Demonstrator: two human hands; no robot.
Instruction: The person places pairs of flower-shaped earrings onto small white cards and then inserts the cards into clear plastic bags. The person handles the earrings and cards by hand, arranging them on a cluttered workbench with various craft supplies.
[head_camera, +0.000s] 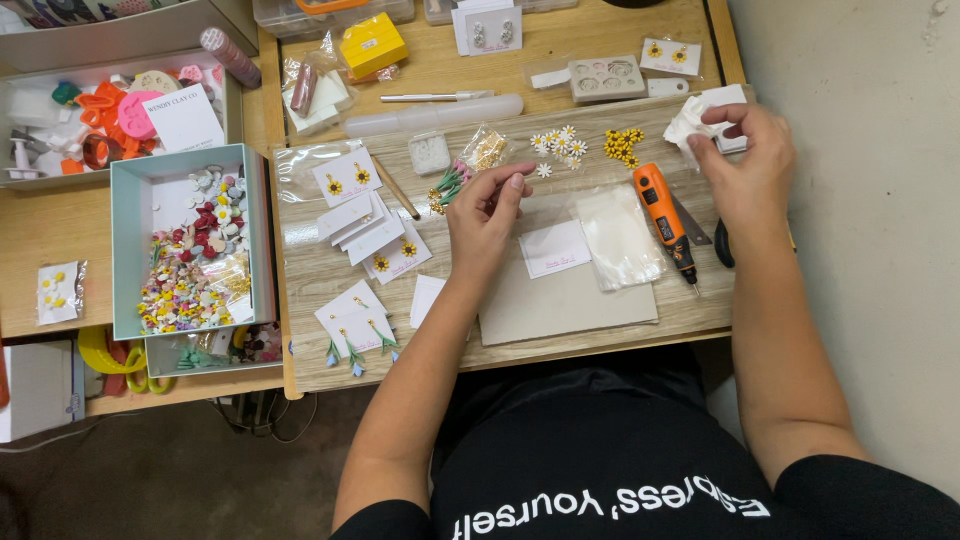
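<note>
Here, going from left to right, a pale teal cardboard box (128, 250) full of small coloured clay flowers stands at the left edge of the wood-grain work board (310, 350), well apart from both hands. Next come white earring cards with yellow sunflower studs (372, 225), lying in a loose fan near the left hand but not touching it.

The left hand (487, 215) hovers over the middle of the board with its fingers curled inward and the tips pinched together, as though nipping something very small; what sits between them is too tiny to tell. Directly to its right, just beside the knuckles, lies a small white rectangular card (554, 248) on a grey sheet of board (570, 300), its long side running left to right. The left hand is clearly the nearer one to it.

Further right, a clear plastic bag (618, 238) lies flat, then an orange and black handheld rotary tool (664, 220), its long axis pointing toward the person.

The right hand (745, 160) is up at the far right corner, fingers bent and closed on a crumpled white tissue or paper pad (700, 118), well apart from the card.
</note>
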